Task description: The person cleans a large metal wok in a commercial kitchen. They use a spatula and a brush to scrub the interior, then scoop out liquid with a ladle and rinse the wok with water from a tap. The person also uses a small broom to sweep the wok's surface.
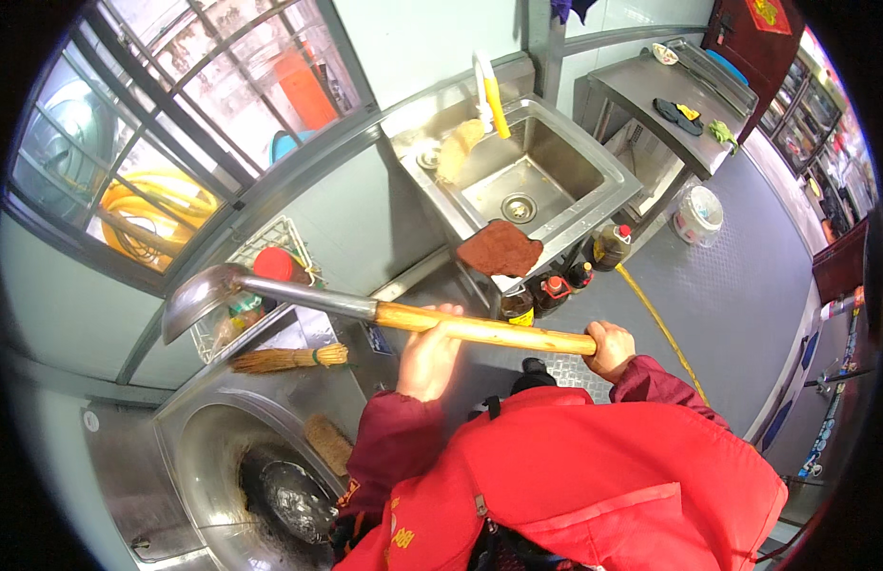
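Observation:
A big wok ladle (499, 332) with a metal bowl and a long wooden handle lies across the space before me, tilted slightly down to the right. My right hand (610, 350) is wrapped around the end of its wooden handle. My left hand (429, 357) grips the handle farther up, near where the wood meets the metal. The ladle's bowl (202, 293) hangs at the left, over a wire basket (285, 235). Below it, a bamboo brush (289, 358) rests on the steel stove top, beside a large wok (215, 466) with a dark, wet bottom.
Ahead stands a steel sink (594, 186) with a faucet (487, 86) and a brown cloth (500, 249) on its near corner. Several bottles (611, 247) stand on the floor below it. Farther right are a white bucket (698, 216) and a steel table (641, 84).

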A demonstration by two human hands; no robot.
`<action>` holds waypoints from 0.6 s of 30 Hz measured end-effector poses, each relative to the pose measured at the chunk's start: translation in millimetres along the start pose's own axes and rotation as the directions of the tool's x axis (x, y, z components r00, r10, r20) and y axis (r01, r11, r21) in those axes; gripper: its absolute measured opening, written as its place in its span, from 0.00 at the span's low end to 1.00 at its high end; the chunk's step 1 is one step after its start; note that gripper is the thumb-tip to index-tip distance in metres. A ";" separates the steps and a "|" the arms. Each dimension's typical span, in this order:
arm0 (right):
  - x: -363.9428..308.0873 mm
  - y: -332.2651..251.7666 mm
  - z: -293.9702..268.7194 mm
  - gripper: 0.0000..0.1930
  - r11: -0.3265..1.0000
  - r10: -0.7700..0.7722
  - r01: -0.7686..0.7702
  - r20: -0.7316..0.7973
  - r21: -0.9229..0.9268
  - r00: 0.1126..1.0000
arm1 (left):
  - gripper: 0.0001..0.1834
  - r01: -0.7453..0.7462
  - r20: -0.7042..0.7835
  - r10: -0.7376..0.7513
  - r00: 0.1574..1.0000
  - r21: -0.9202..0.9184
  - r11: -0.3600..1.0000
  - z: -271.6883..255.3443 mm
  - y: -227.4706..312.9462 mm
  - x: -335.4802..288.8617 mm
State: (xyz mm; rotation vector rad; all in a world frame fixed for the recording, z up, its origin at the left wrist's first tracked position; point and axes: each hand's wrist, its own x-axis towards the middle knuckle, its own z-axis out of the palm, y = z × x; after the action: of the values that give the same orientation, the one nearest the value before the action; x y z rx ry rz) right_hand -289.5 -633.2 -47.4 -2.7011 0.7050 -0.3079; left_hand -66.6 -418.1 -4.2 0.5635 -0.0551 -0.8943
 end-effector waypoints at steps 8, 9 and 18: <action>-30.0 133.8 -76.0 0.09 0.967 0.245 -0.245 -0.016 -0.063 0.969 | 0.10 0.273 0.047 -0.273 0.961 0.002 0.962 68.8 -127.4 73.2; -34.0 151.8 -89.2 0.10 0.956 0.285 -0.284 0.003 -0.072 0.959 | 0.11 0.314 0.052 -0.313 0.948 -0.007 0.949 78.3 -145.9 81.9; -73.8 272.8 -176.2 0.08 0.916 0.379 -0.381 -0.039 -0.127 0.925 | 0.16 0.618 0.090 -0.629 0.772 0.125 0.776 150.1 -278.6 145.2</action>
State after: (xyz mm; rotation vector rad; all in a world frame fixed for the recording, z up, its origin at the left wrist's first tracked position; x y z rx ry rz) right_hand -521.5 -866.2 5.5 -2.6037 1.2704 -0.1863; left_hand -216.9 -730.4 -38.2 0.6167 -0.0207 -1.5934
